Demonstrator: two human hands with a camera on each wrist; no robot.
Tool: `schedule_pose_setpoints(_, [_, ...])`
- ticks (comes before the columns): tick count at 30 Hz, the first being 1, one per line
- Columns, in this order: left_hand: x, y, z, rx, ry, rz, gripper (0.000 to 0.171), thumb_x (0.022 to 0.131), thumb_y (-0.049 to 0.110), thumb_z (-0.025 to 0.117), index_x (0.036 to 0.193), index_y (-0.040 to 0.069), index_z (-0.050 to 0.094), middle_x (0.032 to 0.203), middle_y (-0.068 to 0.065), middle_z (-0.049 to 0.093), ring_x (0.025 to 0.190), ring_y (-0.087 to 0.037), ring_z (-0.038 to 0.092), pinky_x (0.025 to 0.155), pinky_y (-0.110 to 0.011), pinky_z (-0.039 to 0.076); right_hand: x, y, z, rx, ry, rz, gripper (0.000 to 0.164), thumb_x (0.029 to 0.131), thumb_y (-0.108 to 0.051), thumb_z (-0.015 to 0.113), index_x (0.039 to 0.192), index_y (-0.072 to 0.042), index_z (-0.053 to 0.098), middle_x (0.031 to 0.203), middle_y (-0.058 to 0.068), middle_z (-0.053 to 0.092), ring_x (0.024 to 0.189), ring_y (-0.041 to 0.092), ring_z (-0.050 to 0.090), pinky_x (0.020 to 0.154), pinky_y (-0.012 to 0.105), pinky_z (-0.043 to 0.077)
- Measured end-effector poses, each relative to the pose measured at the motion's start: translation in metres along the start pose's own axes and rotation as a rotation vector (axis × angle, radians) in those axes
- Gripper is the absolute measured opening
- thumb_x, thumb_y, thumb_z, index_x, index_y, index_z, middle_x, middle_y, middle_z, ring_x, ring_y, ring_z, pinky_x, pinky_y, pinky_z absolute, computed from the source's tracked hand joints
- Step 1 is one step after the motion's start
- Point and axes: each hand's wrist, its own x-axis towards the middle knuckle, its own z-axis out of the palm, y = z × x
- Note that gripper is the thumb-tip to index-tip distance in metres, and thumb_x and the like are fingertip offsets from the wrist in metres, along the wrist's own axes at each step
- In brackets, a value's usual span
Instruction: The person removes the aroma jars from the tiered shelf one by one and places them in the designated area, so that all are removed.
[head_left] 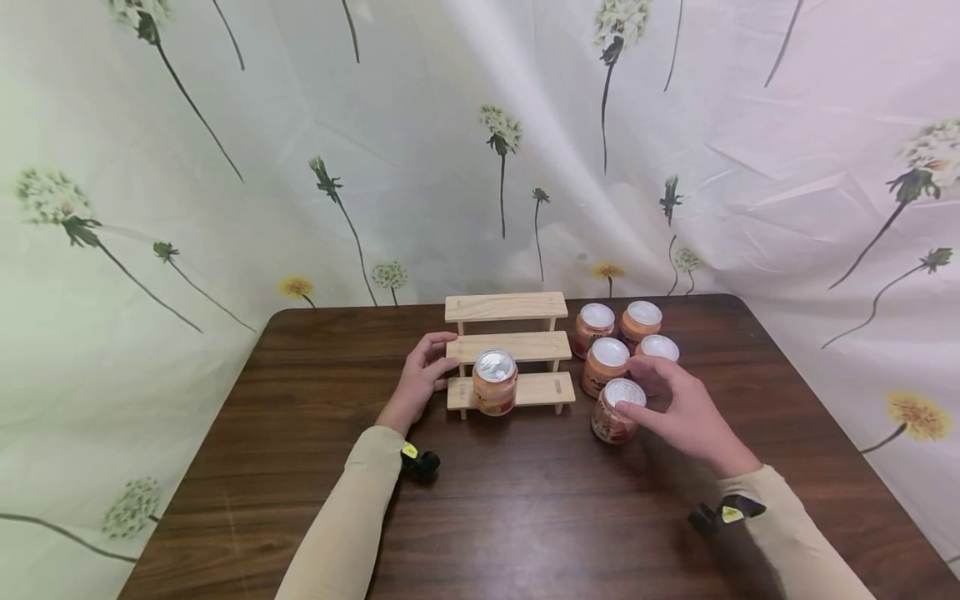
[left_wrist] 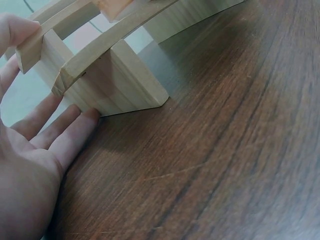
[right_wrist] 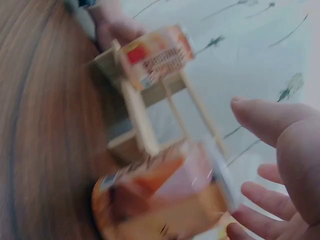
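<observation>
My left hand [head_left: 423,379] is at the left end of a three-step wooden rack [head_left: 510,347]. In the left wrist view, its mostly straight fingers [left_wrist: 55,127] touch the rack's end pieces. On the lowest step stands a jar with a silver lid [head_left: 495,396] and an orange label. My right hand [head_left: 682,408] reaches over the nearest jar [head_left: 613,427] to the right of the rack, thumb and fingers spread on either side of its lid. The right wrist view shows that jar [right_wrist: 160,195] blurred beside the spread fingers, not enclosed by them.
Behind the nearest jar are several similar jars, including one at the back left [head_left: 596,329] and one at the back right [head_left: 641,323]. All stand on a dark wooden table [head_left: 510,508]. A dandelion-printed cloth [head_left: 442,167] hangs behind the table's far edge.
</observation>
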Motion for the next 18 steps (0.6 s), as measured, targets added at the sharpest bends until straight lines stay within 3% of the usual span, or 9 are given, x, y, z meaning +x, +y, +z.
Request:
schedule_pose_setpoints(3, [0.000, 0.000, 0.000, -0.007, -0.002, -0.001, 0.040, 0.100, 0.010, 0.067, 0.139, 0.016, 0.059, 0.144, -0.014, 0.052, 0.121, -0.031, 0.060, 0.080, -0.036, 0.060, 0.005, -0.014, 0.002, 0.028, 0.048, -0.078, 0.060, 0.087, -0.018, 0.088, 0.139, -0.005, 0.061, 0.135, 0.015, 0.068, 0.114, 0.032, 0.069, 0.090, 0.039, 0.059])
schedule_pose_setpoints(7, [0.000, 0.000, 0.000, -0.004, -0.003, -0.001, 0.042, 0.100, 0.010, 0.066, 0.140, 0.015, 0.058, 0.145, -0.015, 0.051, 0.121, -0.031, 0.060, 0.080, -0.035, 0.060, 0.015, -0.033, 0.014, 0.078, 0.066, -0.158, 0.059, 0.085, -0.015, 0.089, 0.138, -0.007, 0.063, 0.135, 0.010, 0.068, 0.123, 0.026, 0.064, 0.098, 0.038, 0.056])
schedule_pose_setpoints(10, [0.000, 0.000, 0.001, 0.009, -0.004, -0.005, 0.043, 0.100, 0.010, 0.066, 0.142, 0.014, 0.057, 0.147, -0.016, 0.049, 0.122, -0.032, 0.059, 0.081, -0.034, 0.060, 0.023, -0.046, 0.026, 0.103, 0.048, -0.190, 0.059, 0.085, -0.016, 0.090, 0.137, -0.010, 0.063, 0.135, 0.006, 0.067, 0.127, 0.020, 0.060, 0.102, 0.046, 0.054])
schedule_pose_setpoints(14, [-0.001, 0.003, 0.002, 0.020, -0.003, -0.010, 0.043, 0.101, 0.010, 0.066, 0.143, 0.012, 0.056, 0.149, -0.016, 0.047, 0.123, -0.031, 0.058, 0.081, -0.033, 0.059, 0.033, -0.058, 0.044, 0.144, -0.012, -0.209, 0.062, 0.086, -0.020, 0.089, 0.140, -0.009, 0.061, 0.136, 0.007, 0.066, 0.126, 0.024, 0.062, 0.102, 0.055, 0.053])
schedule_pose_setpoints(18, [-0.003, 0.005, 0.002, 0.020, 0.000, -0.009, 0.043, 0.101, 0.009, 0.066, 0.143, 0.012, 0.056, 0.148, -0.016, 0.048, 0.121, -0.031, 0.058, 0.080, -0.033, 0.059, 0.044, -0.063, 0.064, 0.181, -0.061, -0.223, 0.066, 0.087, -0.023, 0.088, 0.143, -0.005, 0.058, 0.139, 0.012, 0.065, 0.128, 0.028, 0.063, 0.104, 0.054, 0.052])
